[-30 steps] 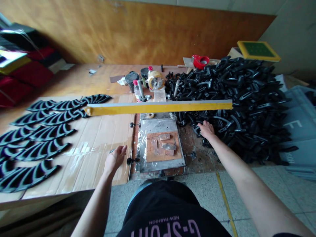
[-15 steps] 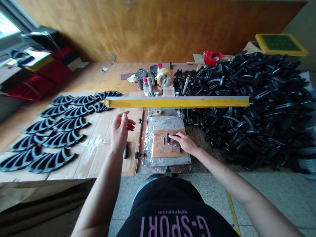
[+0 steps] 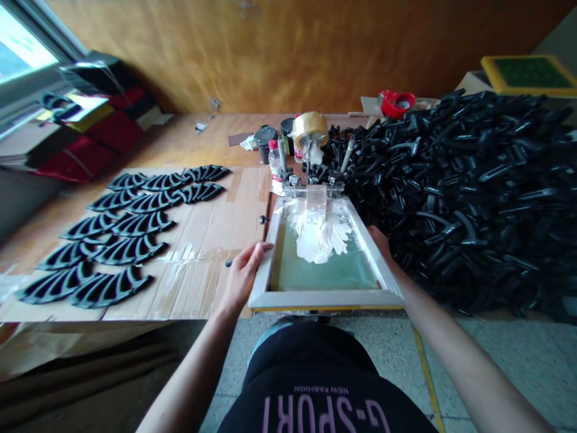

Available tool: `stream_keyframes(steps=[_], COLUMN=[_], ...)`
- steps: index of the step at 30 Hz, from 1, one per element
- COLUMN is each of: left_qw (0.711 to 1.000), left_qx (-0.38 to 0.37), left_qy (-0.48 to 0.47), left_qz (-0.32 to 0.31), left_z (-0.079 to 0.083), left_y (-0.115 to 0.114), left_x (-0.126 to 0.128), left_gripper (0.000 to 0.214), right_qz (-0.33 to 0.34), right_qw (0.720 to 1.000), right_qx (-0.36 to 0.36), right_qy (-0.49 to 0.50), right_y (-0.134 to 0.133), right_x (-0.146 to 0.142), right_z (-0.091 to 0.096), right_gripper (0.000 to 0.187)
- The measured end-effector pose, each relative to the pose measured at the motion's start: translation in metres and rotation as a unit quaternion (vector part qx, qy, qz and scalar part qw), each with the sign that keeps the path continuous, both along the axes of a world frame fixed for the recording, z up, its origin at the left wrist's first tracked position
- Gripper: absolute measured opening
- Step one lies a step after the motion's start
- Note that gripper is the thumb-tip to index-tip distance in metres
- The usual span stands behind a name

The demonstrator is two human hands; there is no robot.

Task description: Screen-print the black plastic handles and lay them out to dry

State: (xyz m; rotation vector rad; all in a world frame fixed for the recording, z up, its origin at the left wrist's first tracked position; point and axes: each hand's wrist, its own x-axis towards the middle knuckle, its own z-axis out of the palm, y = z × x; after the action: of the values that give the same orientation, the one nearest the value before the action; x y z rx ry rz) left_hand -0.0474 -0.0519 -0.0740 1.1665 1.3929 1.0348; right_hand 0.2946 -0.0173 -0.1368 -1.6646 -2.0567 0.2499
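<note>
A silver-edged screen printing frame [image 3: 324, 298] lies lowered over the work plate, its green mesh showing and the plate hidden beneath. White ink [image 3: 320, 240] is heaped and smeared across the mesh's far half, with a clear block-like piece [image 3: 316, 198] at the ink's far end. My left hand [image 3: 246, 270] is closed at the frame's left side, its fingers on the edge. Against the right side is my right hand [image 3: 381, 242], mostly hidden by the frame, so its grip does not show. A small black part [image 3: 229, 263] pokes out beside my left hand.
Rows of black curved, ribbed parts [image 3: 121, 287] lie on cardboard [image 3: 198, 240] at left. A large pile of black parts [image 3: 451, 198] fills the right. Behind the frame stand a red-capped bottle [image 3: 274, 159], a dark cup [image 3: 265, 141] and a tape roll [image 3: 310, 126].
The frame has swung down from its raised position onto the plate. My right hand has left the small black part on the plate for the frame's right side; my left moved to its left edge.
</note>
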Motion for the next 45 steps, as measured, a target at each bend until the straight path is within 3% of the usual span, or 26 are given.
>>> stream_keyframes(steps=[3, 5, 7, 11, 13, 16, 19, 24, 26, 28, 30, 32, 36, 39, 40, 42, 45], left_qw=[0.997, 0.996, 0.995, 0.993, 0.993, 0.992, 0.991, 0.992, 0.992, 0.993, 0.992, 0.992, 0.995, 0.998, 0.998, 0.994, 0.983], left_qx=[-0.072, -0.087, -0.087, -0.086, -0.090, -0.100, -0.105, -0.115, -0.118, -0.118, -0.121, -0.125, -0.099, -0.036, -0.009, 0.055, 0.127], left_qy=[-0.012, 0.010, 0.050, 0.076, 0.071, 0.070, 0.082, 0.050, 0.030, 0.021, 0.016, 0.004, -0.026, -0.034, -0.044, -0.072, -0.114], left_qz=[-0.020, -0.020, -0.023, -0.031, -0.026, -0.021, -0.018, -0.018, -0.015, -0.012, -0.015, -0.022, -0.010, 0.026, 0.038, 0.059, 0.066], left_z=[-0.049, -0.076, -0.094, -0.109, -0.112, -0.115, -0.115, -0.107, -0.104, -0.102, -0.097, -0.087, -0.047, -0.009, 0.002, 0.023, 0.049], left_y=[-0.017, -0.019, -0.017, -0.013, -0.013, -0.014, -0.014, -0.014, -0.014, -0.014, -0.014, -0.014, -0.009, 0.004, 0.011, 0.027, 0.055], left_x=[-0.002, -0.001, 0.001, -0.002, -0.003, -0.005, -0.004, -0.001, 0.000, 0.001, 0.000, -0.001, -0.004, 0.002, 0.005, 0.014, 0.026], left_gripper=[0.071, 0.079, 0.077, 0.070, 0.069, 0.069, 0.068, 0.072, 0.074, 0.074, 0.074, 0.076, 0.069, 0.051, 0.051, 0.051, 0.050], right_qz=[-0.078, -0.043, 0.040, 0.136, 0.180, 0.302, 0.374, 0.271, 0.285, 0.314, 0.295, 0.223, 0.046, -0.085, -0.115, -0.126, -0.055], right_qw=[0.994, 0.994, 0.993, 0.975, 0.963, 0.930, 0.909, 0.945, 0.937, 0.932, 0.945, 0.969, 0.995, 0.992, 0.989, 0.989, 0.995], right_qx=[0.070, 0.088, 0.056, -0.031, -0.023, 0.016, 0.015, 0.083, 0.113, 0.098, 0.058, 0.032, 0.043, 0.072, 0.068, 0.037, -0.013], right_qy=[-0.012, -0.045, -0.092, -0.172, -0.199, -0.209, -0.183, -0.166, -0.167, -0.154, -0.131, -0.105, -0.080, -0.062, -0.058, -0.066, -0.083], right_y=[0.029, 0.047, 0.058, 0.041, 0.016, -0.016, -0.022, -0.020, -0.030, -0.036, -0.030, -0.009, 0.054, 0.082, 0.084, 0.075, 0.042], right_x=[-0.007, -0.033, -0.063, -0.096, -0.093, -0.078, -0.069, -0.076, -0.078, -0.078, -0.081, -0.085, -0.070, -0.026, -0.011, 0.008, 0.002], right_z=[0.024, 0.037, 0.041, 0.026, 0.016, 0.015, 0.023, 0.013, 0.004, 0.002, 0.010, 0.027, 0.066, 0.075, 0.072, 0.056, 0.017], right_gripper=[0.043, 0.060, 0.056, 0.010, 0.013, 0.018, 0.013, 0.019, 0.023, 0.020, 0.014, 0.017, 0.055, 0.047, 0.039, 0.041, 0.037])
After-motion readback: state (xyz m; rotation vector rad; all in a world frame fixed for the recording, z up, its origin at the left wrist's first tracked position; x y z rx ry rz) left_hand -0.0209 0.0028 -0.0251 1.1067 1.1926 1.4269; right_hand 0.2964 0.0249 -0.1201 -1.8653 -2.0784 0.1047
